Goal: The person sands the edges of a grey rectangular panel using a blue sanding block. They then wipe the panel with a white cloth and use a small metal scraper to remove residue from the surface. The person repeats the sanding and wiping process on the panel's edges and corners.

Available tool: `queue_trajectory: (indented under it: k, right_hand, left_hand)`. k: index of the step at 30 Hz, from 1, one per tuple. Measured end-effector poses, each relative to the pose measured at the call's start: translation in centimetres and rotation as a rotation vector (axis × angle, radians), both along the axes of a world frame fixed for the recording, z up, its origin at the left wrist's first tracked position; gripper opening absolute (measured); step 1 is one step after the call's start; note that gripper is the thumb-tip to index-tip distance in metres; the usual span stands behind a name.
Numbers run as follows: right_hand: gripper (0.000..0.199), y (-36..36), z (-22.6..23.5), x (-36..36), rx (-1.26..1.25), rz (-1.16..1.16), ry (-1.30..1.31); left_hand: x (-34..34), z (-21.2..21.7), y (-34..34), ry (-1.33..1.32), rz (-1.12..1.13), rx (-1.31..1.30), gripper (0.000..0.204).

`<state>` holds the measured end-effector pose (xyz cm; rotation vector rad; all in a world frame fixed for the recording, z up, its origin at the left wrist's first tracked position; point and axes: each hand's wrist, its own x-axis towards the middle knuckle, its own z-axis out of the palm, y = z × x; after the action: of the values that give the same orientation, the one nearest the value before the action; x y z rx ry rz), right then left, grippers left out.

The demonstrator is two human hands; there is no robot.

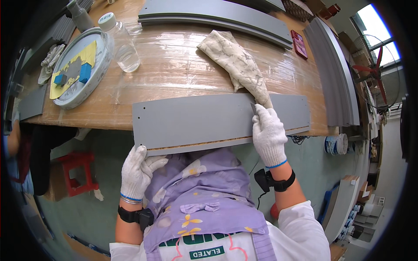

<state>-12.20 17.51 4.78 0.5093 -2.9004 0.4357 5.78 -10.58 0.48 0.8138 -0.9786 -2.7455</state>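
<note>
As curled right hand [269,134] hides its hold | left hand [138,172], half-closed | grips grey board [196,121]

We have one grey board [196,119], long, flat and smooth-faced, stretched left to right with its broad face up. Its far part lies over the table [174,82], and its near part juts past the near edge toward us; we cannot tell how much the table bears. We hold it at the near left corner and again right of its middle, where some of the face is hidden. Dark holes [144,108] dot the left end. A brown, rough-looking groove [200,144] runs lengthwise close to the near edge.
</note>
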Motion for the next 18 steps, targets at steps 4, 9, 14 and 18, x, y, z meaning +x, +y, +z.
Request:
queue_trajectory:
  k: [4, 9, 14, 18]
  right_hand:
    - [0.030, -1.8, -0.5, 0.1, 0.151, -0.051, -0.014]
    - [0.028, -12.4, -0.2, 8.1, 0.004, 0.790, -0.352]
    - [0.024, -10.3, 1.3, 4.8, -0.367, 0.574, -0.351]
    - [0.024, -3.2, 2.4, 1.9, -0.571, 0.250, -0.242]
  left_hand:
    - [-0.1, -0.3, -0.2, 0.011, -0.024, -0.016, 0.034]
    - [-0.4, 0.2, 0.1, 0.019, 0.111, 0.139, 0.046]
    - [0.3, -0.3, -0.4, -0.047, 0.083, -0.013, 0.046]
    - [-1.3, -0.5, 0.5, -0.082, 0.062, -0.102, 0.036]
